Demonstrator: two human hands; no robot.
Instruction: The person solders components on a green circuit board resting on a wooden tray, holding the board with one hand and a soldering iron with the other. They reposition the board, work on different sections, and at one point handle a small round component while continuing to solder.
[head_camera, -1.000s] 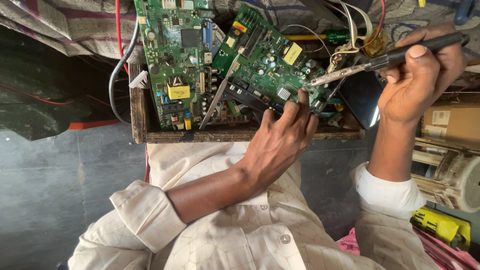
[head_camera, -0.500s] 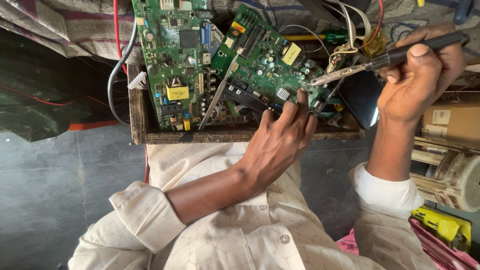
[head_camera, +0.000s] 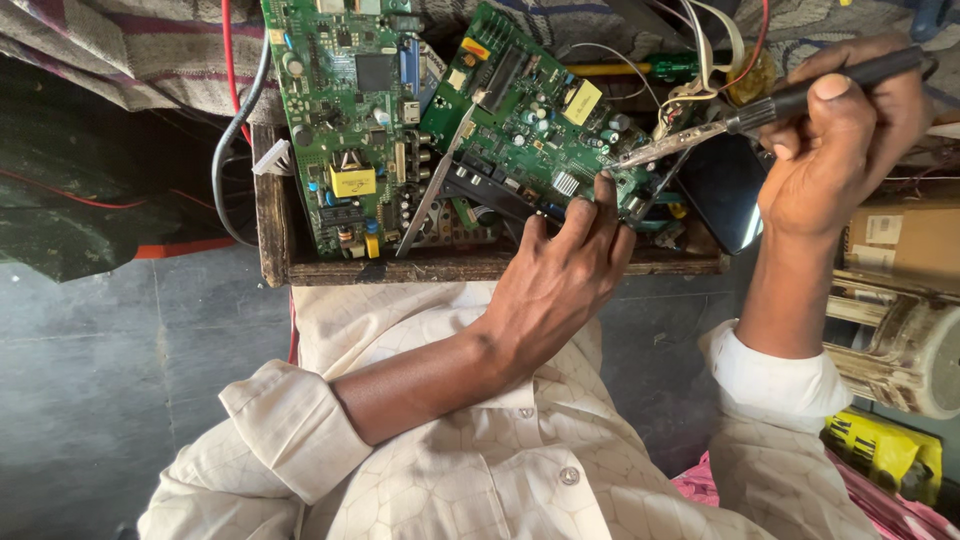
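Observation:
My left hand (head_camera: 560, 280) grips the near edge of a tilted green circuit board (head_camera: 530, 120), fingertips on its lower right corner. My right hand (head_camera: 840, 150) holds a black-handled soldering iron (head_camera: 790, 100) like a pen. Its metal tip touches the board's right edge just above my left fingers. The board rests in a shallow wooden tray (head_camera: 450, 268), leaning over a second green circuit board (head_camera: 350, 110) that lies flat to the left. A thin metal tool (head_camera: 435, 190) lies slanted between the two boards.
A green-and-yellow screwdriver (head_camera: 640, 68) and a bundle of wires lie behind the boards. A dark glossy panel (head_camera: 725, 190) sits at the tray's right end. Red and grey cables (head_camera: 235, 130) hang at the left. A cardboard box (head_camera: 900, 240) and a yellow item (head_camera: 885, 450) are at the right.

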